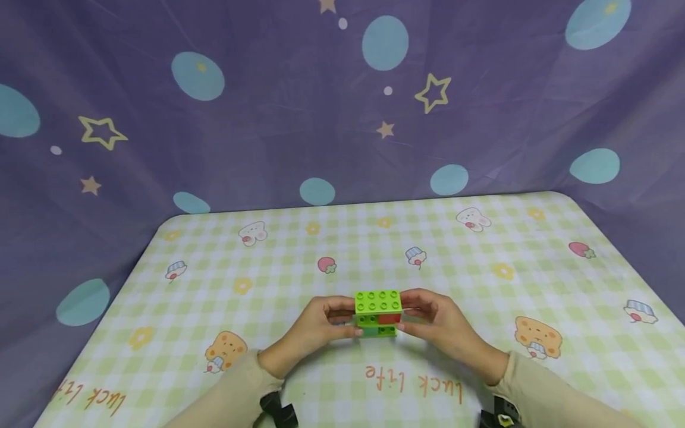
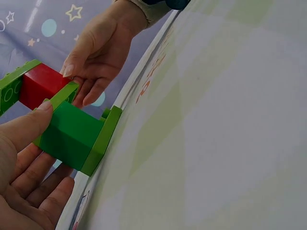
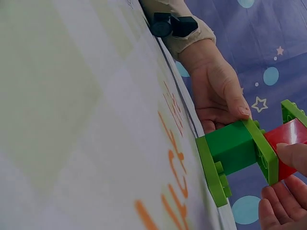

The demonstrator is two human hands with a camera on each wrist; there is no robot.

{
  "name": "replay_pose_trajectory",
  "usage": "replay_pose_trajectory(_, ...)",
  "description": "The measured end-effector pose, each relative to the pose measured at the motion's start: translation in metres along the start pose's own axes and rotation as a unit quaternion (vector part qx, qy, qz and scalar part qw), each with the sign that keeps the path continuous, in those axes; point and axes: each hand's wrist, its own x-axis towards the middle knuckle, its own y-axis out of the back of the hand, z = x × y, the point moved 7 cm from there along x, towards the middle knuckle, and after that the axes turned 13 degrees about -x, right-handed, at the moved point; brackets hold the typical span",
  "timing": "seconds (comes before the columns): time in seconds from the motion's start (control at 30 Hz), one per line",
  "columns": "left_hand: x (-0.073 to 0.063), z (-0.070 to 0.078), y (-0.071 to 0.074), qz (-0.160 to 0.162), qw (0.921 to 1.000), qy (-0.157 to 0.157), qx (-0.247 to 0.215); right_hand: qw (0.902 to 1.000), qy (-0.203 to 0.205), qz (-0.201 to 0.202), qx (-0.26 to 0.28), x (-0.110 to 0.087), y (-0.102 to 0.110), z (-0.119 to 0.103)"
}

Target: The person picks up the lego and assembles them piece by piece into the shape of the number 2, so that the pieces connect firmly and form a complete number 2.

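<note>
A stack of toy building bricks stands at the middle front of the table, between both hands. From the bottom it has a light green plate, a dark green brick, a second light green plate, a red brick and a studded light green top plate. The two bricks sit at opposite ends, giving a zigzag shape. My left hand grips the stack from the left, thumb near the dark green brick and middle plate. From the right, my right hand pinches the red brick, its fingers partly hidden behind.
A checked green-and-white cloth with printed cakes, bunnies and lettering covers the table. Behind it hangs a purple curtain with stars and blue ovals. Dark straps with devices sit at the wrists.
</note>
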Motion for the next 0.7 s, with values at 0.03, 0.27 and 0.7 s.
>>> replay_pose_trajectory(0.03, 0.0003, -0.0001, 0.0004, 0.003, 1.0000, 0.001, 0.001, 1.0000, 0.001, 0.003, 0.003, 0.0001, 0.0001, -0.0002)
replay_pose_trajectory(0.27, 0.0016, -0.0018, 0.0025, 0.012, 0.9998, -0.006, -0.016, 0.9992, 0.008, 0.030, 0.023, 0.0033, 0.0017, 0.0006)
replay_pose_trajectory(0.7, 0.0028, -0.0027, 0.0048, 0.038, 0.9991, -0.005, -0.020, 0.9981, -0.009, 0.053, 0.029, 0.0098, 0.0046, 0.0037)
